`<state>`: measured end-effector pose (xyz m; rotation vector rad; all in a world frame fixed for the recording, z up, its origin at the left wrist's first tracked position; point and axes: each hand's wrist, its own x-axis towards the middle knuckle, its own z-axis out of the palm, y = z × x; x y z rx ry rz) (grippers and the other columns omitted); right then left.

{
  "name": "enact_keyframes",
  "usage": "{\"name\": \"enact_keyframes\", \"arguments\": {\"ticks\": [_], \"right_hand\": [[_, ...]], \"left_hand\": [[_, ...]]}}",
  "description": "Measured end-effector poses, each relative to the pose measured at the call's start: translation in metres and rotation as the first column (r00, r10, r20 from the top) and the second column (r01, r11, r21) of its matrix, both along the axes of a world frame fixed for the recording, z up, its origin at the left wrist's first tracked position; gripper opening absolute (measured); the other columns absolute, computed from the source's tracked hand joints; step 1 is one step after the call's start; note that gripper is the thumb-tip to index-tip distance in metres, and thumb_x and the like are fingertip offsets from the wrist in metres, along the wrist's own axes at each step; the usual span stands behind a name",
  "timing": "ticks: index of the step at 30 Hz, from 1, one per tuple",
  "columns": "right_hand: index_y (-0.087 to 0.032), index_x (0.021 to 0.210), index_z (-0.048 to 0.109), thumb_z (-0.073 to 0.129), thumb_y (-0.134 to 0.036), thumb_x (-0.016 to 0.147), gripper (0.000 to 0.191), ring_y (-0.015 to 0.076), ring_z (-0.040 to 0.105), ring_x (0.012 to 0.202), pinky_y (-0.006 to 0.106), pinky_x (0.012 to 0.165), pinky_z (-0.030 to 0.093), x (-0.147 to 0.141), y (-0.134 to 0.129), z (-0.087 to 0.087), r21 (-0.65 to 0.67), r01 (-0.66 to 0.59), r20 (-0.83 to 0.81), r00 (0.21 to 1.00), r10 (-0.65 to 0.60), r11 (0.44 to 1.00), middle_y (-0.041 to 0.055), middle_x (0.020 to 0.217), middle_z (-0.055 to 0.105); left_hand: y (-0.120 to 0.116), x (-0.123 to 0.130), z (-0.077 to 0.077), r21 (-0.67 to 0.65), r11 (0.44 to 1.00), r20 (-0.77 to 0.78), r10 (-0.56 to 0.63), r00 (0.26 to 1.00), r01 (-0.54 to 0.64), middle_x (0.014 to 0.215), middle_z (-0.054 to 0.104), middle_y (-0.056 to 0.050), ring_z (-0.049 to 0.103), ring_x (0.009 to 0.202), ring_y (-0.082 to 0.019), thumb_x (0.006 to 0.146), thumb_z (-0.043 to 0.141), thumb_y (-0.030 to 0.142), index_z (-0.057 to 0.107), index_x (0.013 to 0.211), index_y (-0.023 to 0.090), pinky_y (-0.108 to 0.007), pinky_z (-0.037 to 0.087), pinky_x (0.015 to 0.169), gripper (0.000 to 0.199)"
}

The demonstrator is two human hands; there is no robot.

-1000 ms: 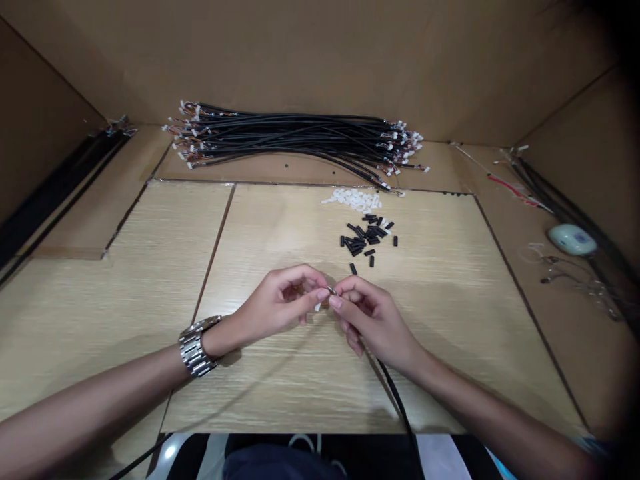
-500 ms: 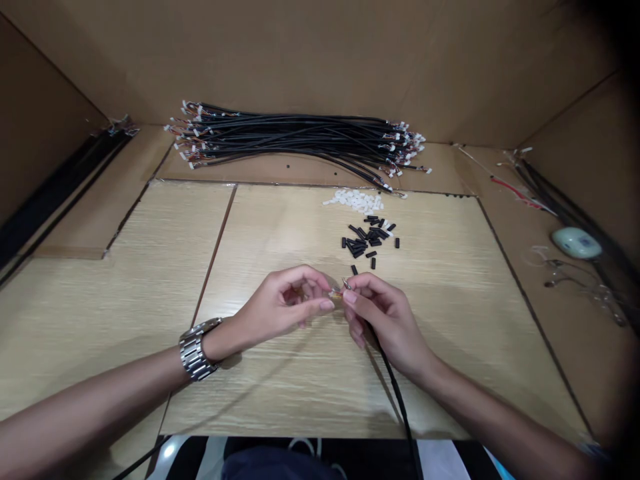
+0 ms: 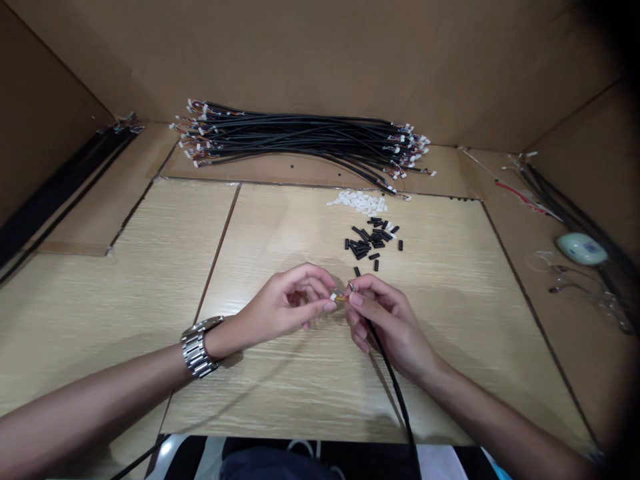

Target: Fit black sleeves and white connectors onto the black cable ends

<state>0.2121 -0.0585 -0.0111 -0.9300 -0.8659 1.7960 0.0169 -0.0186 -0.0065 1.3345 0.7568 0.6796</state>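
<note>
Fingers of the left hand (image 3: 287, 303) now pinch a white connector (image 3: 333, 296) against the right hand's (image 3: 385, 320) pinched black cable (image 3: 393, 383).

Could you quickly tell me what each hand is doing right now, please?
Left hand: closed, pinching a small white connector.
Right hand: closed, pinching the end of the black cable, thin wires at its fingertips.

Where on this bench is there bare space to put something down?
The wooden board is bare left of the left hand, out to the cardboard edge. Another bare strip runs right of the right hand, below the black sleeves. It is crowded at the back: the cable bundle, the white connectors and the sleeves.
</note>
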Motion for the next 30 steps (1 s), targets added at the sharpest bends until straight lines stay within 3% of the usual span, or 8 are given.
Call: {"name": "enact_keyframes", "arguments": {"ticks": [5, 10, 14, 20, 30], "right_hand": [[-0.021, 0.088, 0.06, 0.068, -0.035, 0.089, 0.016, 0.006, 0.046, 0.043, 0.016, 0.037, 0.04, -0.0024, 0.0005, 0.0002, 0.062, 0.054, 0.119, 0.991, -0.061, 0.997, -0.0061, 0.062, 0.055], [-0.02, 0.087, 0.059, 0.071, -0.038, 0.085, 0.021, 0.0071, 0.047, 0.044, 0.018, 0.039, 0.041, -0.0043, 0.0016, 0.0034, 0.111, 0.071, 0.235, 0.967, -0.096, 0.991, -0.0056, 0.063, 0.055], [-0.02, 0.084, 0.059, 0.071, -0.039, 0.085, 0.022, 0.0071, 0.047, 0.043, 0.018, 0.038, 0.04, -0.0048, 0.0022, 0.0035, 0.113, 0.055, 0.235, 0.969, -0.08, 0.992, -0.0056, 0.062, 0.054], [-0.02, 0.084, 0.06, 0.071, -0.038, 0.085, 0.021, 0.0062, 0.046, 0.043, 0.017, 0.037, 0.038, -0.0067, 0.0015, 0.0027, 0.108, 0.011, 0.228, 0.973, -0.036, 0.994, -0.0064, 0.06, 0.052], [-0.021, 0.082, 0.061, 0.068, -0.032, 0.088, 0.014, 0.0064, 0.045, 0.045, 0.017, 0.039, 0.04, -0.0084, 0.0007, -0.0007, 0.135, -0.014, 0.241, 0.97, -0.019, 0.991, -0.0063, 0.061, 0.05]], "left_hand": [[-0.001, -0.0032, -0.0011, 0.094, 0.994, -0.039, -0.048, 0.998, 0.051, 0.081, 0.065, -0.001, 0.059, 0.063, -0.01, 0.087, 0.07, 0.026, 0.05, 0.12, 0.018, -0.018, 0.047, 0.052, 0.039], [-0.0025, -0.004, 0.001, 0.114, 0.99, -0.035, -0.077, 0.996, 0.08, 0.082, 0.064, -0.002, 0.062, 0.073, -0.013, 0.089, 0.068, 0.027, 0.049, 0.12, 0.018, -0.022, 0.049, 0.061, 0.038], [-0.002, -0.0032, 0.003, 0.085, 0.995, -0.037, -0.05, 0.998, 0.052, 0.088, 0.065, -0.005, 0.062, 0.075, -0.014, 0.089, 0.068, 0.031, 0.054, 0.113, 0.018, -0.021, 0.053, 0.058, 0.032], [-0.0008, -0.0014, -0.0002, 0.005, 1.0, -0.014, -0.005, 1.0, 0.005, 0.077, 0.064, -0.002, 0.06, 0.063, -0.011, 0.09, 0.067, 0.033, 0.063, 0.099, 0.016, -0.018, 0.055, 0.05, 0.021], [-0.0026, -0.003, -0.0013, -0.018, 1.0, -0.016, 0.014, 1.0, -0.014, 0.078, 0.066, 0.0, 0.06, 0.061, -0.009, 0.092, 0.064, 0.029, 0.064, 0.101, 0.017, -0.015, 0.055, 0.05, 0.015]]}}
